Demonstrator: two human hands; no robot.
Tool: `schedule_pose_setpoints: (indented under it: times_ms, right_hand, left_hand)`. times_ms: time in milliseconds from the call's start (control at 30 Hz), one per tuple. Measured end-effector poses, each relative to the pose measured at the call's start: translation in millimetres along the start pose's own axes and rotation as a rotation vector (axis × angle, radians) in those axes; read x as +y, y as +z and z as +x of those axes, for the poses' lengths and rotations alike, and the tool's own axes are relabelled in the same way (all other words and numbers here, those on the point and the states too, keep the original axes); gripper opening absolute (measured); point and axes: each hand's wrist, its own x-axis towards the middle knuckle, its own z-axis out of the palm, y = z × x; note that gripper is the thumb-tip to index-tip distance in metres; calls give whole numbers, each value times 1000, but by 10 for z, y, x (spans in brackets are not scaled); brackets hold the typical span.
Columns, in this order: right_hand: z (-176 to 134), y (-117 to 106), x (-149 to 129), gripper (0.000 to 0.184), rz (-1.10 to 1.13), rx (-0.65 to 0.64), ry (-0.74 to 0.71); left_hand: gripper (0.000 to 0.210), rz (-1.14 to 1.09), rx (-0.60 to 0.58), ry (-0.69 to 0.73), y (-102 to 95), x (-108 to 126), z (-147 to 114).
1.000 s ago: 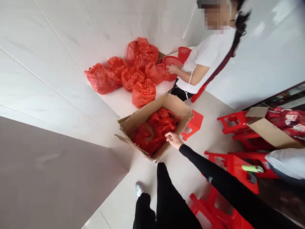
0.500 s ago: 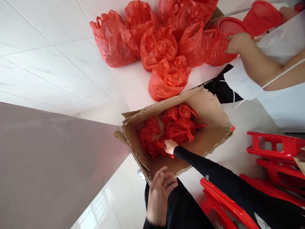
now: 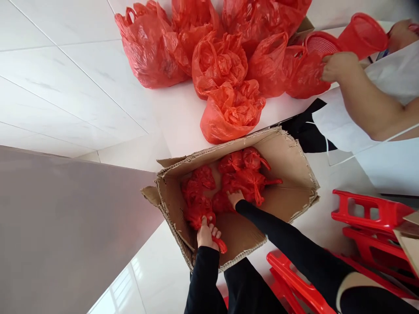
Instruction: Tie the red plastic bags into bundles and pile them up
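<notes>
An open cardboard box (image 3: 281,159) stands in front of me, with several knotted red plastic bags (image 3: 248,181) lying inside. My left hand (image 3: 207,234) has its fingers closed around the neck of a red plastic bag (image 3: 198,209) at the box's near left side. A twisted red end pokes out below that hand. Towards the middle of the box, my right hand (image 3: 234,198) reaches down with bent fingers on another red plastic bag (image 3: 221,202). Its fingertips are partly hidden against the plastic. What the bags contain cannot be made out.
Larger red bags (image 3: 232,111) stand on a white table (image 3: 166,113) behind the box. At right, a co-worker's hand (image 3: 338,67) touches a bag near red baskets (image 3: 363,37). Red stools (image 3: 369,209) are at lower right; a grey panel (image 3: 72,226) borders the left.
My left hand has moved from over the box's near edge down inside and closed on a bag's neck. My right hand stays among the bags. The view has shifted slightly.
</notes>
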Motion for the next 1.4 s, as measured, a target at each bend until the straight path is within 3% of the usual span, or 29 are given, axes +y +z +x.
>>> schedule_pose_setpoints:
  times_ms: [100,200,300,367,467,600,700,767,867,967,1067,1167,1267,1400]
  right_hand:
    - [-97,73,-40,31,3,11,-12]
    - [-389,121,-159,32,45,16,-111]
    - [-618,120,-271,40,117,-43,-265]
    - [-600,55,-269,39,163,-88,-331]
    - [-247,-155,-135,28,181,-60,-281]
    - [487,-499,132,37,97,178,17]
    - [828,-647,276,43,37,278,169]
    - [858,-663,296,41,22,297,187]
    - [608,-564,159,35,24,322,110]
    - [125,-342,-137,31,41,289,-74]
    - [-350,-119,-384,29,67,184,-288]
    - [-580,-67,-355,26,113,110,-386]
    - [-472,-190,-21,22,147,146,-256]
    - [-67,-390,580,37,102,320,192]
  left_hand:
    - [45,6,26,-79,-8,-19,102]
    - [54,44,-21,-172,57,-70,121]
    - [48,64,-121,-180,144,-92,99]
    - [43,55,-168,-148,177,-75,107]
    - [36,42,-188,-117,196,-47,176]
    - [19,2,-147,-46,221,-57,281]
    - [25,-39,-139,-23,232,-59,309]
    - [33,-71,-149,-12,251,-42,308]
    - [40,-107,-157,-9,345,15,293]
    - [43,-90,-197,-55,503,96,255]
    - [30,-70,-278,-79,604,161,206]
    - [13,-51,-292,-103,597,146,191]
    - [12,-53,-258,-116,569,33,212]
    - [25,-90,-249,-124,558,-109,237]
